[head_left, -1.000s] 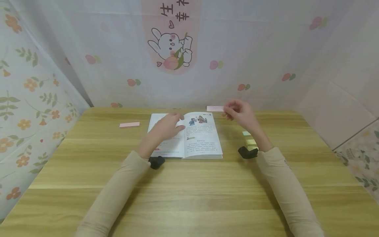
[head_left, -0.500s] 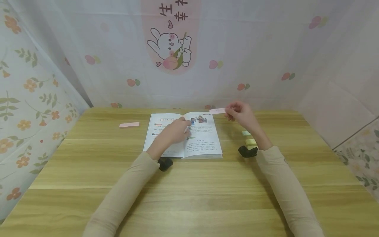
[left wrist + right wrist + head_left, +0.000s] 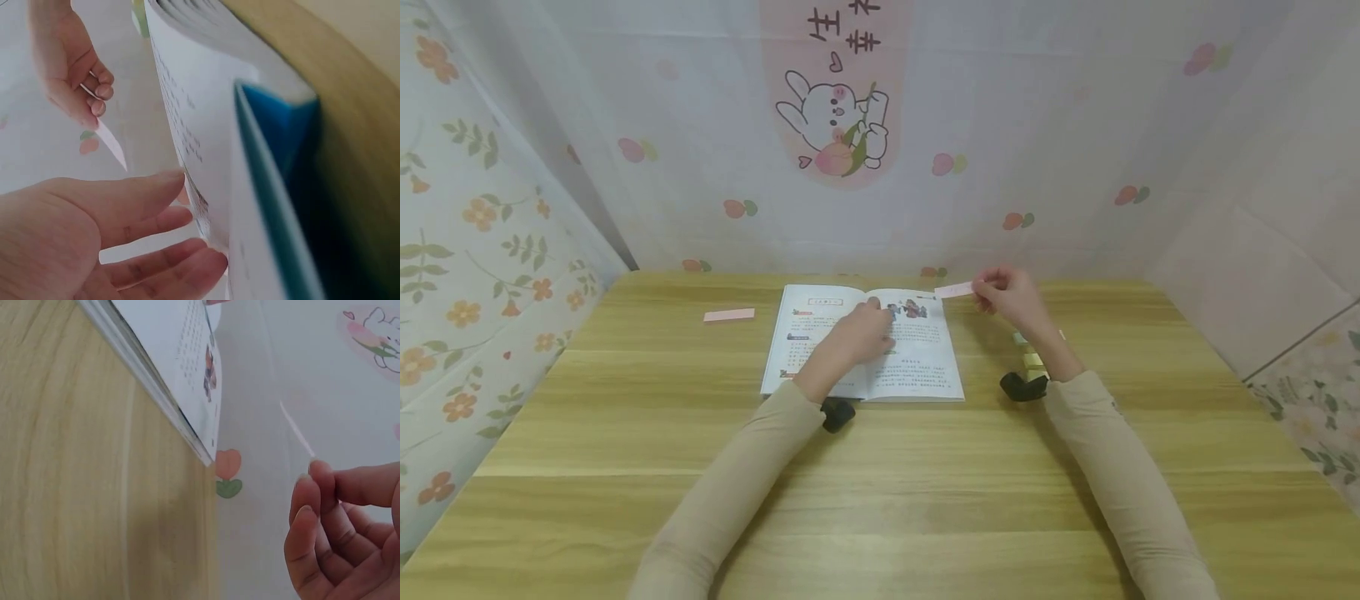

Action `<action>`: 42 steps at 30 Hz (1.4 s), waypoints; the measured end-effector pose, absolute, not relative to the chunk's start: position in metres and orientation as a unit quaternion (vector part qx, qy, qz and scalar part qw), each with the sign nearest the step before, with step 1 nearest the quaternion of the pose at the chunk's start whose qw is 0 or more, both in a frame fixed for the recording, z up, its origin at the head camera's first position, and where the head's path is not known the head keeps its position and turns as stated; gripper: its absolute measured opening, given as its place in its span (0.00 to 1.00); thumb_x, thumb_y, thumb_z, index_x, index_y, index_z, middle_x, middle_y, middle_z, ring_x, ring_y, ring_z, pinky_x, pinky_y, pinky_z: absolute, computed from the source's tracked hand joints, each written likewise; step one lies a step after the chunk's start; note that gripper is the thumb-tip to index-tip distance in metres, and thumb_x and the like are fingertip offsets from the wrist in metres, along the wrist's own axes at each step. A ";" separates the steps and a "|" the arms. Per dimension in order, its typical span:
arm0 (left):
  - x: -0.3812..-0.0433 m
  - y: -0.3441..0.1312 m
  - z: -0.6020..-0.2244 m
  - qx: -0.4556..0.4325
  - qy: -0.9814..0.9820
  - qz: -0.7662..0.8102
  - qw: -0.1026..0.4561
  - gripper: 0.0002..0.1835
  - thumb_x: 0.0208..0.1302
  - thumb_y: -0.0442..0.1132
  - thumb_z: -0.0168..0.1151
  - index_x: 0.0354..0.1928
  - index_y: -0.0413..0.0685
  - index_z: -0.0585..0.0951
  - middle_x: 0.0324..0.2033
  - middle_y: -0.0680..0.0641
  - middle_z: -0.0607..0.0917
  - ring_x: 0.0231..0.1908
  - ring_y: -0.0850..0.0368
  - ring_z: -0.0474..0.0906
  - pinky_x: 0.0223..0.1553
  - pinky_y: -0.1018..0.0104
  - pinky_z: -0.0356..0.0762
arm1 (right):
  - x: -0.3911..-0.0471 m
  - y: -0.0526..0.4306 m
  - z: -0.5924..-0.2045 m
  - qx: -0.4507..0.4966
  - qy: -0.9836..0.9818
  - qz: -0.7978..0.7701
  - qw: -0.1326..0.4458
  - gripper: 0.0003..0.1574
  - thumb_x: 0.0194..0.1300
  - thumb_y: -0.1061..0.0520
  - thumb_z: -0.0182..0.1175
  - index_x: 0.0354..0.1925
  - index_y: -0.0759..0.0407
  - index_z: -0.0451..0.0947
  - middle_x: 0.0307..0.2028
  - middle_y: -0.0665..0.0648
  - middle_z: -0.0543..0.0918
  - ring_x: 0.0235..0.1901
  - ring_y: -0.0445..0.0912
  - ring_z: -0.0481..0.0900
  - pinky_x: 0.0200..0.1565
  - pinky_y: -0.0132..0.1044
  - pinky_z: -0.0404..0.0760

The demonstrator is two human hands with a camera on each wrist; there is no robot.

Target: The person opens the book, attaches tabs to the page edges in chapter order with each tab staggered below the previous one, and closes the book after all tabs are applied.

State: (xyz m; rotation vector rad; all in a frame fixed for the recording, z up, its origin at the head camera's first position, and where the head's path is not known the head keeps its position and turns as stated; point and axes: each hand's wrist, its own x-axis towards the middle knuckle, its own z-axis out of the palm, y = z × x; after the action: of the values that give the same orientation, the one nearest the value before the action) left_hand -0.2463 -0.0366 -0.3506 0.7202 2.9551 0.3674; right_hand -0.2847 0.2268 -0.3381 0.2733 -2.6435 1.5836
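An open book (image 3: 917, 379) with printed text and coloured pictures lies at the far middle of the table. My left hand (image 3: 861, 333) is over its centre fold, fingertips at the right page. In the left wrist view, the fingers of that hand (image 3: 106, 225) are extended and reach the pages. Between thumb and fingertips, my right hand (image 3: 1011, 298) pinches one end of a pink paper strip (image 3: 955, 290). The strip's free end points left, near the book's top right corner. Seen edge-on in the right wrist view, the strip (image 3: 297, 430) looks thin and pale.
Another pink strip (image 3: 728, 315) lies on the table left of the book. Green and yellow sticky-note pads (image 3: 1033, 362) sit to the right, partly behind the right wrist. A patterned cloth (image 3: 1060, 125) hangs along the table's back edge.
My left hand has moved right across the left page to the centre fold. My right hand has lowered slightly, bringing the pink strip closer to the book's top right corner.
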 end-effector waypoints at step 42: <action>-0.254 0.019 -0.362 0.234 0.968 0.079 0.050 0.27 0.71 0.34 0.57 0.72 0.45 0.71 0.70 0.43 0.68 0.66 0.47 0.66 0.65 0.55 0.70 | -0.300 0.228 -0.370 0.062 -0.886 0.459 -0.014 0.16 0.74 0.63 0.55 0.48 0.79 0.77 0.34 0.69 0.86 0.27 0.44 0.83 0.32 0.30 0.83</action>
State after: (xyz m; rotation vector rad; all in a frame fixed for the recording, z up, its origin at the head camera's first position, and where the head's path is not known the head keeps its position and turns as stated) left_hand -0.2537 0.0191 -0.3622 0.7113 2.9477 0.2396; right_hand -0.3003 0.2276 -0.3697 0.1976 -2.8103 1.4541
